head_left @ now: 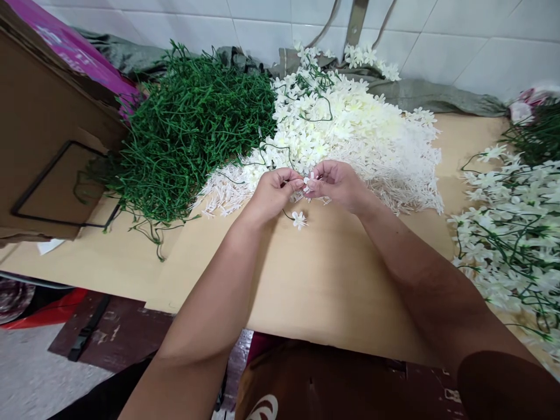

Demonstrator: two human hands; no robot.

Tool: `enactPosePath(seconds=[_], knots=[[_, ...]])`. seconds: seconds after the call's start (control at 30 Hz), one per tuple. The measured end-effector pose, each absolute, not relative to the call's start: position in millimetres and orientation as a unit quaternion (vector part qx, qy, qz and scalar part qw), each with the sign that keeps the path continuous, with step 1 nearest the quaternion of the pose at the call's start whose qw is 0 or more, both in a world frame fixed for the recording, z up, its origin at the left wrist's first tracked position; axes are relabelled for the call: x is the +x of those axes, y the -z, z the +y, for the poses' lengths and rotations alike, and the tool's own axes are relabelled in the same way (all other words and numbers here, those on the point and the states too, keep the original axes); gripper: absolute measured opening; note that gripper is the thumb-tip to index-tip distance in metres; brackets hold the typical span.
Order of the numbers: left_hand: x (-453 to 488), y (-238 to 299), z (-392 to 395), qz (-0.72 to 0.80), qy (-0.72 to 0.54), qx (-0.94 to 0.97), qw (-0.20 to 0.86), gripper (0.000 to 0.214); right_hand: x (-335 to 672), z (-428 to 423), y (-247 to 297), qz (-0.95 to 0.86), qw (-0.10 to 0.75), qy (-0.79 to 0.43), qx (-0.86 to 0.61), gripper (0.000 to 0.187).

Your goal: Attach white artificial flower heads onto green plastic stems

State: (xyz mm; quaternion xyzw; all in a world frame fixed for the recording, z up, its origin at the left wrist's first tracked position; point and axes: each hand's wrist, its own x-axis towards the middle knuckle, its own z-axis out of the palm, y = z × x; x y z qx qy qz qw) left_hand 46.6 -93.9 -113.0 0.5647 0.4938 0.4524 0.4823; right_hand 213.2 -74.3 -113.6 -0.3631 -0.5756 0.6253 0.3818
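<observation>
A: Both hands are together above the table, fingers curled tight!
B: Yes, left hand pinches a thin stem, a blossom dangling beneath; right hand pinches a small flower against it, just in front of the white flower heap.
</observation>
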Motion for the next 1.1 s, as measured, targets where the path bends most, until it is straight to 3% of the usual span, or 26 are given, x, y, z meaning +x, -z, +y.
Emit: enactPosePath(seconds=[0.4,0.73,1.1], knots=[[53,114,-93,0.497,-0.437,0.553,0.506,0.017,216,-70,131,-0.578,0.383,-0.635,-0.340,0.047],[51,100,-97,0.477,-0.448,0.572,0.495,0.018,222,-70,115,-0.551,0.400,-0.660,-0.316,0.045],[50,103,-97,0.488,-0.440,0.570,0.493,0.014,228,-67,117,-0.500,0.360,-0.722,-0.316,0.045]])
